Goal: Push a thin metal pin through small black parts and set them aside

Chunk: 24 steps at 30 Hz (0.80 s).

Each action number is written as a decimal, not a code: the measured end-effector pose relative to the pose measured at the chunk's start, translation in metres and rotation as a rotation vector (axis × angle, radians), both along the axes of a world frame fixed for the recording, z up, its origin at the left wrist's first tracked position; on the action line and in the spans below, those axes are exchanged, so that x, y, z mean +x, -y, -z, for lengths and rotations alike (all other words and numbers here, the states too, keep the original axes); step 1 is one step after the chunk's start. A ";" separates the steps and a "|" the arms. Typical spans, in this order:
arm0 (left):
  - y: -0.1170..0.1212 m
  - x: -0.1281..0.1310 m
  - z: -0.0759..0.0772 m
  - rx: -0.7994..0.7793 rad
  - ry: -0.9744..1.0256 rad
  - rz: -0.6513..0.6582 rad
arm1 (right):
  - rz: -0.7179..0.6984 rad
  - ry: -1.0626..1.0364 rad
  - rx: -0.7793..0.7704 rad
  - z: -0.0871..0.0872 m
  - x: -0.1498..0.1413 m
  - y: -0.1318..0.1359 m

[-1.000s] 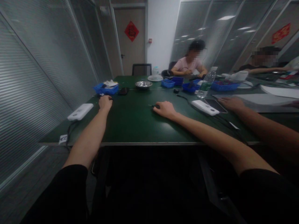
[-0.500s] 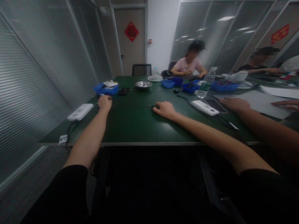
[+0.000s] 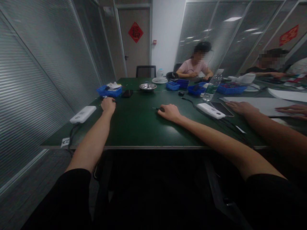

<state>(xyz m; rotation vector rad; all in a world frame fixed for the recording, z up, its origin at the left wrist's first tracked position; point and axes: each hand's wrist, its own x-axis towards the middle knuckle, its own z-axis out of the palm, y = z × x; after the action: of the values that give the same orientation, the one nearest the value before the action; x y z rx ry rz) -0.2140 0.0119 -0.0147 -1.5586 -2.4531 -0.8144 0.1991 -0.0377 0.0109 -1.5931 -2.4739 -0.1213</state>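
Note:
My right hand (image 3: 170,112) rests on the green table (image 3: 136,134), closed round the dark handle of what looks like a small screwdriver (image 3: 158,109). Its thin metal shaft points left. Farther left, my left hand (image 3: 108,104) lies on the table with curled fingers, just in front of a blue basket (image 3: 109,92) holding white paper or tissue. Something small and dark shows at its fingertips, too small to name. Beyond the gap between my hands stands a shiny metal bowl (image 3: 148,87). A black phone-like object (image 3: 128,93) lies between that bowl and the basket.
White box-shaped devices with cables lie at left (image 3: 83,114) and right (image 3: 211,111). A plastic bottle (image 3: 213,85) and several blue trays (image 3: 196,89) stand at the right back. At right, a neighbour's hands (image 3: 243,108) rest on white sheets (image 3: 263,103). Other people sit farther back.
My hands stay in almost the same place, holding as before. At right, the neighbour's hands and the paper sheets have shifted.

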 end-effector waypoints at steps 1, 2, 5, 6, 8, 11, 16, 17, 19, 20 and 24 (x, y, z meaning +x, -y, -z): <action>0.000 0.001 0.000 -0.002 -0.007 -0.001 | -0.002 -0.001 -0.003 -0.001 0.000 0.000; 0.000 0.001 0.000 -0.006 -0.015 -0.002 | -0.005 -0.003 -0.006 -0.001 0.000 0.001; -0.001 0.002 -0.001 -0.019 -0.034 -0.010 | -0.011 -0.007 -0.013 -0.002 0.001 0.001; -0.002 0.002 0.000 -0.024 -0.040 -0.014 | -0.013 -0.008 -0.016 -0.002 0.001 0.001; -0.003 0.002 0.000 -0.033 -0.051 -0.021 | -0.016 -0.011 -0.021 -0.002 0.001 0.001; -0.005 0.001 0.001 -0.048 -0.067 -0.024 | -0.022 -0.012 -0.030 -0.002 0.001 0.000; -0.005 -0.001 0.002 -0.063 -0.102 -0.005 | -0.023 -0.010 -0.024 0.000 0.001 -0.001; -0.004 -0.001 0.002 -0.065 -0.112 -0.001 | -0.024 -0.010 -0.022 0.000 0.001 -0.002; -0.005 0.000 0.002 -0.071 -0.136 0.010 | -0.025 -0.008 -0.017 0.001 0.001 -0.002; -0.006 0.000 0.002 -0.074 -0.151 0.018 | -0.025 -0.006 -0.014 0.001 0.001 -0.002; -0.008 0.003 0.002 -0.084 -0.225 0.055 | -0.016 0.003 0.003 0.002 0.001 -0.003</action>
<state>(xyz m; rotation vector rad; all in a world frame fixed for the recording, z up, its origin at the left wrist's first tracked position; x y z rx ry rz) -0.2110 0.0203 -0.0165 -1.6524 -2.3193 -0.5172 0.2000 -0.0350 0.0086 -1.5728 -2.4867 -0.1245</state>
